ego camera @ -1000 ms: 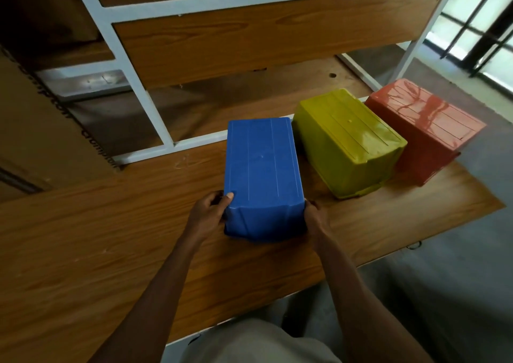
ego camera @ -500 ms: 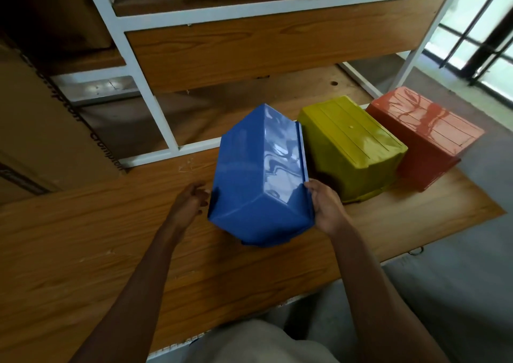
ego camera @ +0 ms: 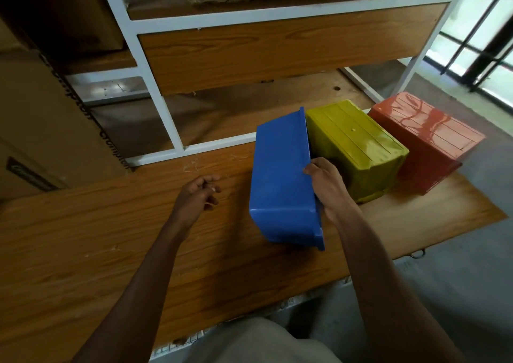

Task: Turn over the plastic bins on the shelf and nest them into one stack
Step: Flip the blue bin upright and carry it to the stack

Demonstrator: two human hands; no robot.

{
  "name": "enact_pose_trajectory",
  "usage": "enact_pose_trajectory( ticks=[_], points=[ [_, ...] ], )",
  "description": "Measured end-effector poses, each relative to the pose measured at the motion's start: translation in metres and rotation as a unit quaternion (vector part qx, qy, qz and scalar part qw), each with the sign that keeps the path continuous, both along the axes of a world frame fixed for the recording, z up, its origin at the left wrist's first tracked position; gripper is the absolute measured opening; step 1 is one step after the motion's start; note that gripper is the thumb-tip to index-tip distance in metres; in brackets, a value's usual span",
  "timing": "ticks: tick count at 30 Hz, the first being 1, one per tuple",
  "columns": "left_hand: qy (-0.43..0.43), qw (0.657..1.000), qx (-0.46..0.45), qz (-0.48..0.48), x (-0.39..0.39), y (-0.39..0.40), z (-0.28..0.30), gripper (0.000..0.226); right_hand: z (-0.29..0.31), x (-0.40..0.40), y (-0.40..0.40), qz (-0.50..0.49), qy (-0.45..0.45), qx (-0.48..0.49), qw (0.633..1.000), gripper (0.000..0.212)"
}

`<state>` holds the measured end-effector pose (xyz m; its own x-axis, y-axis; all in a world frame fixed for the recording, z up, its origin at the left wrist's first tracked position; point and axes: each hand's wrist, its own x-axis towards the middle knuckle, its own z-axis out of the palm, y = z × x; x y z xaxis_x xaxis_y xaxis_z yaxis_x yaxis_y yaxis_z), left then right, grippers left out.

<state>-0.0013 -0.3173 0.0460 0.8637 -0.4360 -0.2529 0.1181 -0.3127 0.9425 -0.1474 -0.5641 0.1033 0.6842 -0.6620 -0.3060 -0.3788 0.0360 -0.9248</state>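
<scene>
A blue plastic bin (ego camera: 280, 179) stands tipped on its side on the wooden shelf board (ego camera: 111, 246), its mouth turned to the right. My right hand (ego camera: 326, 185) grips its upper rim on that right side. Apart from the bin, my left hand (ego camera: 197, 193) hovers over the board to its left, fingers loosely curled and holding nothing. Just right of the blue bin a yellow bin (ego camera: 355, 146) lies upside down. A red-orange bin (ego camera: 427, 137) lies upside down beyond it at the far right.
A white metal shelf frame (ego camera: 163, 96) rises behind the board, with a wooden panel (ego camera: 277, 46) across it. Cardboard boxes (ego camera: 47, 129) stand at the left and on the upper shelf. The board's right end drops to a grey floor (ego camera: 458, 273).
The blue bin has rolled from upside down onto its side. My left hand has let go and moved left; my right hand has shifted to the rim.
</scene>
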Motion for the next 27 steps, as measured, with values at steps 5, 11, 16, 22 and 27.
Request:
enact_pose_trajectory(
  ticks=[5,11,16,22,27],
  points=[
    [-0.003,1.0,-0.015,-0.008,-0.009,-0.007,0.005,0.027,0.005,0.015,0.027,0.061,0.042,-0.145,0.987,0.019],
    [0.005,0.999,-0.038,-0.023,-0.016,-0.016,0.014,0.029,-0.006,0.049,0.077,0.135,0.072,-0.183,0.971,0.017],
    [0.015,0.999,-0.03,-0.006,-0.018,-0.018,0.008,0.034,-0.03,0.062,0.114,0.206,0.056,-0.135,0.968,0.026],
    [0.038,0.997,0.002,0.067,-0.017,-0.007,-0.015,0.032,-0.053,0.057,0.118,0.309,0.072,-0.166,0.934,0.025],
    [0.038,0.997,0.016,0.065,-0.011,-0.001,-0.023,0.026,-0.054,0.048,0.08,0.269,0.054,-0.253,0.928,0.019]
  ],
)
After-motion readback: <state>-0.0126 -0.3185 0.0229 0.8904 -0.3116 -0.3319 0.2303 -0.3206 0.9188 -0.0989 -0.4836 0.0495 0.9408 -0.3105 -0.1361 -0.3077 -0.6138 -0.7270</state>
